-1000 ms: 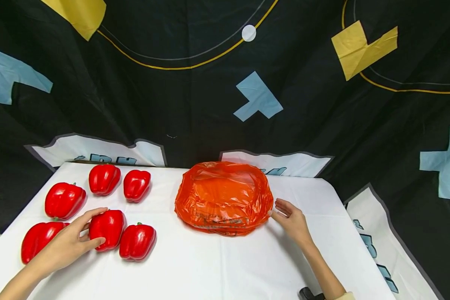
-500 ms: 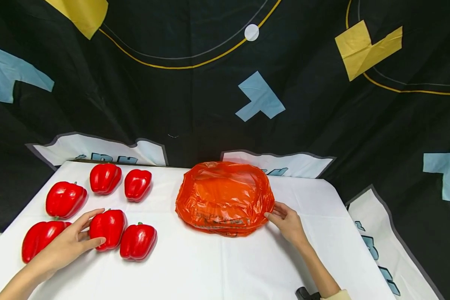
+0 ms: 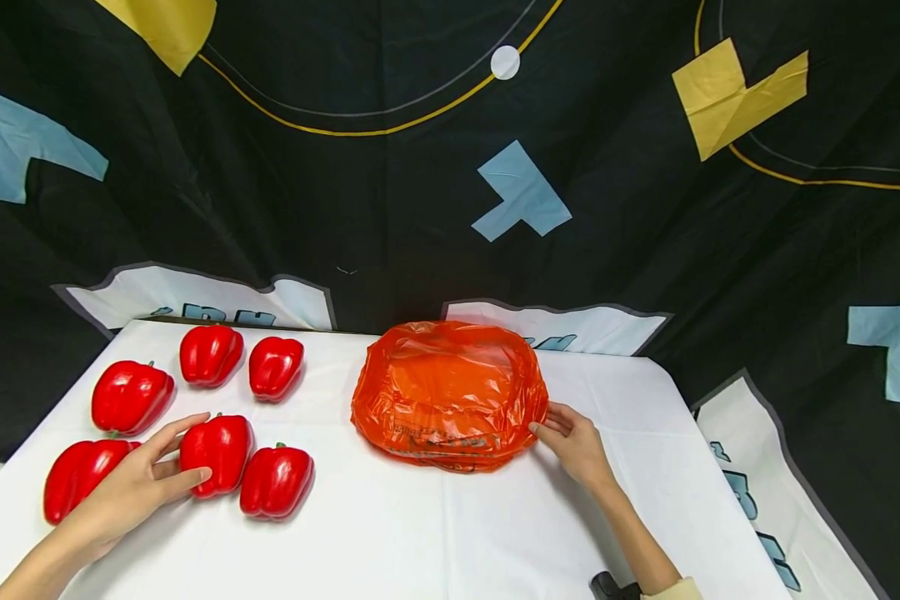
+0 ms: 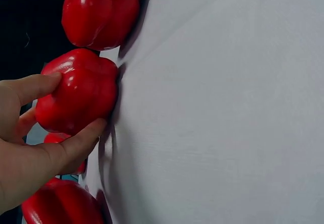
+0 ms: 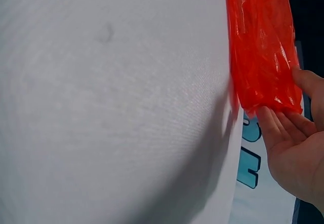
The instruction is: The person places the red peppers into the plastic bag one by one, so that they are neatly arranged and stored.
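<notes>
My left hand point(image 3: 131, 487) holds a red bell pepper point(image 3: 217, 456), thumb on its near side and fingers round the far side. The left wrist view shows thumb and fingers of that hand on opposite sides of the same bell pepper point(image 4: 81, 92). At the table's middle lies an orange-red plastic bag point(image 3: 450, 396), puffed up and crinkled, with dark print on its near side. Its right edge is between the thumb and fingers of my right hand point(image 3: 579, 450). In the right wrist view, the fingertips go partly behind the bag point(image 5: 266, 57).
Several more red bell peppers surround the held one: one close on its right point(image 3: 276, 482), another partly behind my left hand point(image 3: 82, 479), others farther back point(image 3: 210, 356). A white cloth covers the table point(image 3: 390, 542). Behind it hangs a black patterned curtain point(image 3: 375, 208).
My right hand has moved slightly left, and its thumb and fingers have come onto the bag's right edge. The left hand stays on the same bell pepper.
</notes>
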A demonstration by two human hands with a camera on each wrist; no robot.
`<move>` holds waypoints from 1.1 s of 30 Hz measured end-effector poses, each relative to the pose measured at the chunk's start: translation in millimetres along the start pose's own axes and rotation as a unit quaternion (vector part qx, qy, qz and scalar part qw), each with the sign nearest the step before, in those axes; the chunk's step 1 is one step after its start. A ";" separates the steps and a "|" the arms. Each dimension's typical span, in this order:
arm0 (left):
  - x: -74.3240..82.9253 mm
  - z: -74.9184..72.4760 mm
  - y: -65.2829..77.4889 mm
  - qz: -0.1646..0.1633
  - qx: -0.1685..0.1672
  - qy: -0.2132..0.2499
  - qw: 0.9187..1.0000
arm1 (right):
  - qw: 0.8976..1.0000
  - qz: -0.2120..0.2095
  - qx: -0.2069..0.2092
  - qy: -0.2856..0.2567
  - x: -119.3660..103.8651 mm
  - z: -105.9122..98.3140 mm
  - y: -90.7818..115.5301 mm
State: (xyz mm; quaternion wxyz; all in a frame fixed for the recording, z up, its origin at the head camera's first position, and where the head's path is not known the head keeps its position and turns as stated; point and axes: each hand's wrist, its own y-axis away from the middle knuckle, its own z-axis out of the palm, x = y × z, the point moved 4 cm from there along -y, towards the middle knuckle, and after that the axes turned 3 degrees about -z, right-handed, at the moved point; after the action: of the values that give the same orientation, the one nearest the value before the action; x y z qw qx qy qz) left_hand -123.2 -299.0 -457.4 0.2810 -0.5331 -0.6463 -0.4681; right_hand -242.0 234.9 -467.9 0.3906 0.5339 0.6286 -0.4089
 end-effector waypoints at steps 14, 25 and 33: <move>50.1 -6.7 -6.1 0.093 0.041 -0.016 0.995 | 1.000 -0.005 -0.001 0.003 -1.4 -0.6 0.2; 102.4 17.3 -25.9 0.142 0.025 0.009 0.989 | 1.000 0.003 -0.017 -0.003 -34.1 1.8 9.0; 128.3 48.4 -47.9 0.157 -0.008 0.022 0.987 | 1.000 -0.006 -0.005 0.008 -4.5 0.4 -1.3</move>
State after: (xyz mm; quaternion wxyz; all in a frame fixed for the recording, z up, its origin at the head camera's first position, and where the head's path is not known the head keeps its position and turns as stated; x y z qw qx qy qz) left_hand -197.4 -200.3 -380.9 0.3608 -0.6198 -0.5449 -0.4346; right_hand -242.7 232.9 -463.7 0.3860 0.5315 0.6370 -0.4035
